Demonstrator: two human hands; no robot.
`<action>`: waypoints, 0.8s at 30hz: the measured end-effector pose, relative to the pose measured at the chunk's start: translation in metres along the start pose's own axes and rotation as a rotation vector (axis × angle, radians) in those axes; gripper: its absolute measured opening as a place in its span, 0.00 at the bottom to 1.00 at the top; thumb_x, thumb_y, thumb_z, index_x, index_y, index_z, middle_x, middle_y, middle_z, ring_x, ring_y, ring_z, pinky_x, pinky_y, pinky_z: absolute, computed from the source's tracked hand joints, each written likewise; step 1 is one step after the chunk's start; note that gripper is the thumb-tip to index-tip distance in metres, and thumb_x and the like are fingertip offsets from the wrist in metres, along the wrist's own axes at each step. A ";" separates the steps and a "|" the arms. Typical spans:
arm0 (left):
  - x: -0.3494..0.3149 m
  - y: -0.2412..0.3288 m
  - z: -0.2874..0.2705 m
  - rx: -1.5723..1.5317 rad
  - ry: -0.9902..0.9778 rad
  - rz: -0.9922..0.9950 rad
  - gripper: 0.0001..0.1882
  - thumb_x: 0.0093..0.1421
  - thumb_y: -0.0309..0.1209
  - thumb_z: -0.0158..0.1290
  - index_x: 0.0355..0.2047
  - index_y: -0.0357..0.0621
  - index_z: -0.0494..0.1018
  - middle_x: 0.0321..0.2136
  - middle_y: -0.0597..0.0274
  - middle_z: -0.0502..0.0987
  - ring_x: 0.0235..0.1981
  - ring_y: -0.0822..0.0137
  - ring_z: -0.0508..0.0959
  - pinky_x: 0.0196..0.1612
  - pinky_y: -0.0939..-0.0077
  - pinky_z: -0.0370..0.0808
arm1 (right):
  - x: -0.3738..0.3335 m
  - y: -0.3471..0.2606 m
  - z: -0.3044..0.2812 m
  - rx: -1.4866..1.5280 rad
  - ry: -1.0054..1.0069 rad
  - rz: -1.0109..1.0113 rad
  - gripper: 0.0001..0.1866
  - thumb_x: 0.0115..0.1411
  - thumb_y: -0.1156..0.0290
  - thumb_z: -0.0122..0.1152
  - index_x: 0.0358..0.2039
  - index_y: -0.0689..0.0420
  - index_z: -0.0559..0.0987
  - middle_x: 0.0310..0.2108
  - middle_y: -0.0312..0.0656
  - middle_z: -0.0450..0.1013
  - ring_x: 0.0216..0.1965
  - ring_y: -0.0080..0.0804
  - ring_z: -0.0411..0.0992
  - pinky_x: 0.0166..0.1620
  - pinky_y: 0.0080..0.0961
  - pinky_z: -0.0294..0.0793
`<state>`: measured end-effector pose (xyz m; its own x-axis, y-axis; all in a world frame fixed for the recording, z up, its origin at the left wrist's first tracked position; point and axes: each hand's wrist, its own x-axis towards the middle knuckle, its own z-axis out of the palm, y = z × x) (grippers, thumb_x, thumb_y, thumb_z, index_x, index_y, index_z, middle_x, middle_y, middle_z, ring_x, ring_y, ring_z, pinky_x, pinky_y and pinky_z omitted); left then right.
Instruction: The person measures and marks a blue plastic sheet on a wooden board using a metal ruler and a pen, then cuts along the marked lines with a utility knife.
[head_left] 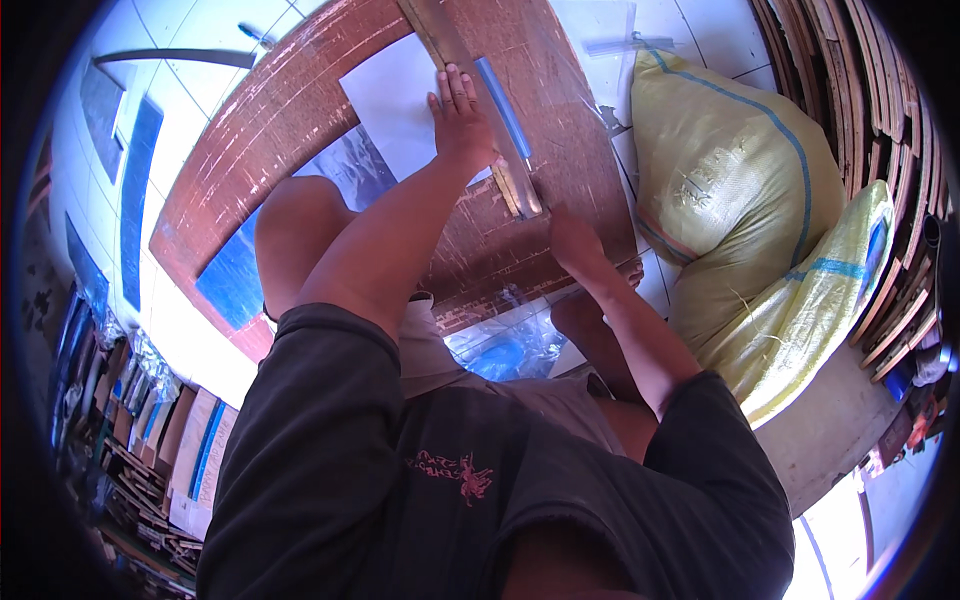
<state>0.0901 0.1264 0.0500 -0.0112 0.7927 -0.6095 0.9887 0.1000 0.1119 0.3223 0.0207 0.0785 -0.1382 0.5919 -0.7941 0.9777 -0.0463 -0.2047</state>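
Note:
My left hand (460, 118) lies flat, fingers spread, pressing on a white sheet (395, 100) and the edge of a long straight ruler (470, 110) with a blue strip (503, 105) along it. Both rest on a scratched brown wooden board (260, 130) on the floor. My right hand (572, 240) is closed at the near end of the ruler; whatever it grips is hidden by the fingers. My knees sit under my forearms, against the board's near edge.
Two stuffed yellowish sacks (730, 170) lie to the right on white floor tiles. Curved wooden strips (850, 90) are stacked at the far right. Clear plastic with something blue (505, 350) lies between my legs. Stacked cardboard and sheets (150, 430) fill the lower left.

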 end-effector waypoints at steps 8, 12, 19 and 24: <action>0.009 0.011 0.000 0.020 0.018 0.008 0.80 0.44 0.62 0.72 0.72 0.23 0.29 0.73 0.26 0.25 0.76 0.36 0.27 0.74 0.39 0.39 | 0.143 -0.122 -0.097 0.243 0.375 -0.190 0.21 0.73 0.58 0.46 0.50 0.65 0.71 0.42 0.64 0.79 0.47 0.64 0.78 0.50 0.55 0.78; 0.010 0.006 0.007 0.045 -0.009 0.019 0.80 0.45 0.63 0.70 0.72 0.24 0.27 0.73 0.25 0.26 0.76 0.35 0.27 0.74 0.39 0.38 | 0.143 -0.143 -0.104 0.227 0.379 -0.115 0.21 0.72 0.56 0.48 0.50 0.64 0.73 0.44 0.64 0.79 0.48 0.63 0.79 0.51 0.52 0.78; 0.013 -0.004 0.020 0.065 0.058 0.023 0.78 0.48 0.65 0.66 0.72 0.23 0.26 0.73 0.24 0.26 0.76 0.34 0.27 0.74 0.39 0.39 | 0.127 -0.155 -0.110 0.290 0.190 -0.099 0.21 0.72 0.60 0.46 0.51 0.65 0.74 0.44 0.63 0.80 0.49 0.61 0.79 0.52 0.51 0.79; 0.013 0.000 0.019 0.027 0.075 0.069 0.78 0.48 0.64 0.66 0.72 0.23 0.27 0.73 0.24 0.26 0.76 0.33 0.28 0.74 0.38 0.40 | 0.128 -0.142 -0.105 0.245 0.205 -0.099 0.18 0.71 0.64 0.48 0.52 0.64 0.74 0.45 0.63 0.80 0.49 0.60 0.80 0.51 0.50 0.80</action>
<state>0.0933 0.1253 0.0273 0.0467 0.8400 -0.5406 0.9911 0.0284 0.1297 0.1820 0.1879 0.0663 -0.1719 0.7515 -0.6369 0.8907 -0.1576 -0.4264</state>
